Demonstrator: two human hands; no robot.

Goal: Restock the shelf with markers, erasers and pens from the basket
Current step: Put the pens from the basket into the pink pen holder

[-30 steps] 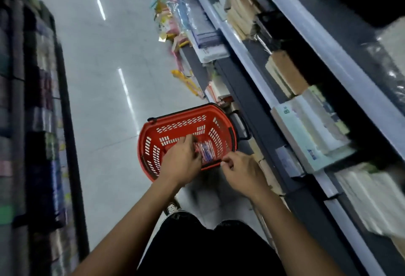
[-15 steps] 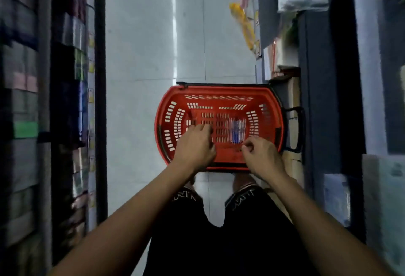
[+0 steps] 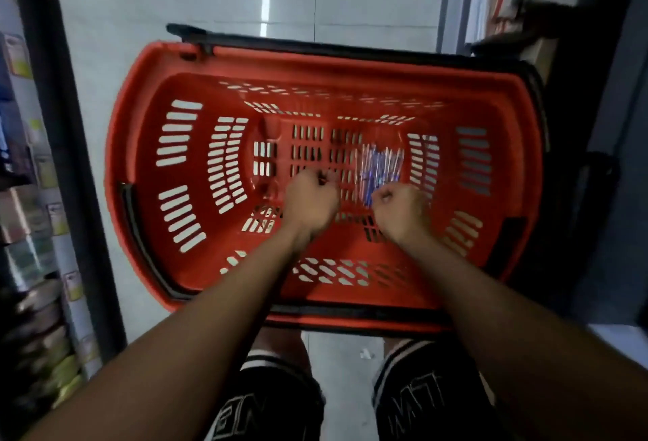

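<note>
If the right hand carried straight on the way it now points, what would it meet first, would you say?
Probably the clear pack of blue pens lying on the floor of the red plastic basket, just beyond the right hand; depth is unclear.

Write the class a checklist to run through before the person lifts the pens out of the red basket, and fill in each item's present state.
1. Pens lie on the basket floor: ok.
2. Red basket sits level on the aisle floor: ok.
3. Right hand has a grip on the pens: cannot tell; curled at their near end.
4. Left hand holds nothing: cannot tell; its fingers are curled.
5. Markers or erasers left in the basket: none visible.
6. Target shelf spot in view: not ok.
</note>
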